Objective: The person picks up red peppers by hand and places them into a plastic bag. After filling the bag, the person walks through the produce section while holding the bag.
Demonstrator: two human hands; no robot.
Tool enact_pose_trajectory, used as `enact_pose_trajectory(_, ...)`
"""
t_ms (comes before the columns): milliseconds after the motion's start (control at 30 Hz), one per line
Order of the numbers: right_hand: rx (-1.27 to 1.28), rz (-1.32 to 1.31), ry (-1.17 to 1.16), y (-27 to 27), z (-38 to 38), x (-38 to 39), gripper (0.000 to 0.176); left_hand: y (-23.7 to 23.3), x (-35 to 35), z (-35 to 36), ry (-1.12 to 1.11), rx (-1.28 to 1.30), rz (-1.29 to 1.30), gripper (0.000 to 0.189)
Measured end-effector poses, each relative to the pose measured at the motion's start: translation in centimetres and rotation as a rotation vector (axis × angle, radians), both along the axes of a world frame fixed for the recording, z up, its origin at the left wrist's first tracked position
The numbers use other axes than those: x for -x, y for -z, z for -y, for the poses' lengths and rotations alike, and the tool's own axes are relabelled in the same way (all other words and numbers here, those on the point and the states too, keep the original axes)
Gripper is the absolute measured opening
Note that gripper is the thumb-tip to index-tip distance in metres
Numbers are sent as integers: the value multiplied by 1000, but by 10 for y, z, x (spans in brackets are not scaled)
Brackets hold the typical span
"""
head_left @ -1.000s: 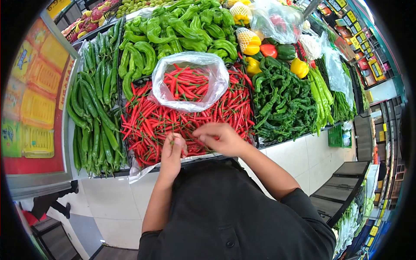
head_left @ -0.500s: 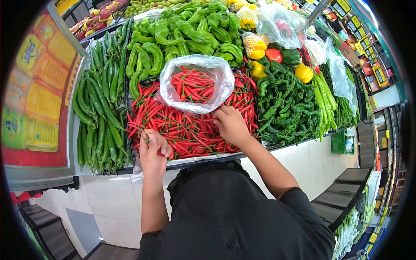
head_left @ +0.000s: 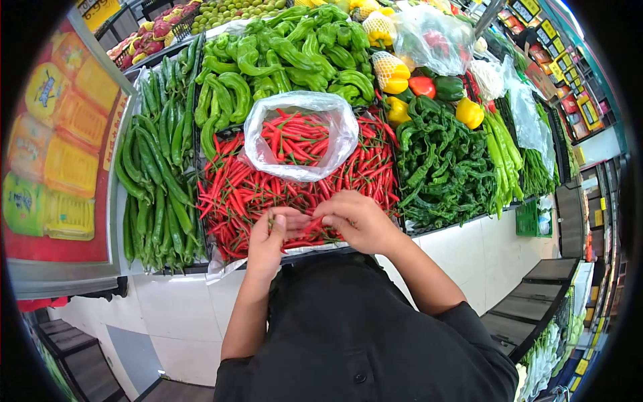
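Small red chilies (head_left: 234, 194) with green stems fill a tray in the middle of the stand. On top of them, at the back, rests an open clear plastic bag (head_left: 258, 151) with red chilies inside. My left hand (head_left: 273, 234) is closed over the front of the tray, its fingers pressed round red chilies. Close beside it, my right hand (head_left: 355, 221) has thumb and fingers pinched at the chilies between both hands. The fingertips nearly meet just in front of the bag.
Long green peppers (head_left: 157, 161) lie on the left, light green peppers (head_left: 288, 50) behind, and dark wrinkled peppers (head_left: 442, 161) on the right. Yellow peppers (head_left: 469, 113) and a plastic bag (head_left: 435, 40) are at the back right. A green crate (head_left: 529, 221) stands on the floor.
My left hand has moved right, and my right hand has come down toward the tray's front edge. They are now close together over the chilies.
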State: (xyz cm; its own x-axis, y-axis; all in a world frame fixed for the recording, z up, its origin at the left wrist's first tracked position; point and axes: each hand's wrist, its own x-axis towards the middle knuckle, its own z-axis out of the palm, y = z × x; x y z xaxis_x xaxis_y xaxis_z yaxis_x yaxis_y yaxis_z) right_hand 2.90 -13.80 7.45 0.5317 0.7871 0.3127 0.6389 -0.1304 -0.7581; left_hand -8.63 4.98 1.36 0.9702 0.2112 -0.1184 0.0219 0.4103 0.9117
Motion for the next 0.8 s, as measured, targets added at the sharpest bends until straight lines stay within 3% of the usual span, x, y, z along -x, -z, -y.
enact_pose_trajectory(67,50,-6,-126,-6,-3,2,16,-7,4,-2,168,-45,-8,39)
enact_pose_trajectory(200,16,-27,-80,-5,-12,9,19,-3,4,3,331,34,60,38)
enact_pose_trajectory(333,-84,-194,38,-14,-9,13,17,-32,7,2,239,-35,8,26)
enact_pose_trajectory(367,-218,-230,103,-6,-7,11,17,-47,6,-5,229,-45,79,20)
enact_pose_trajectory(533,-133,-211,282,-17,2,-10,37,-126,-30,-34,19,-352,368,20)
enact_pose_trajectory(600,-74,-183,284,-21,1,-18,43,-140,-62,-38,82,-268,586,18)
enact_pose_trajectory(700,-30,-91,284,-15,-2,-28,44,-150,-105,-34,175,-629,511,15)
enact_pose_trajectory(800,23,-69,294,-19,-2,-30,42,-118,-146,-39,382,-1092,379,16)
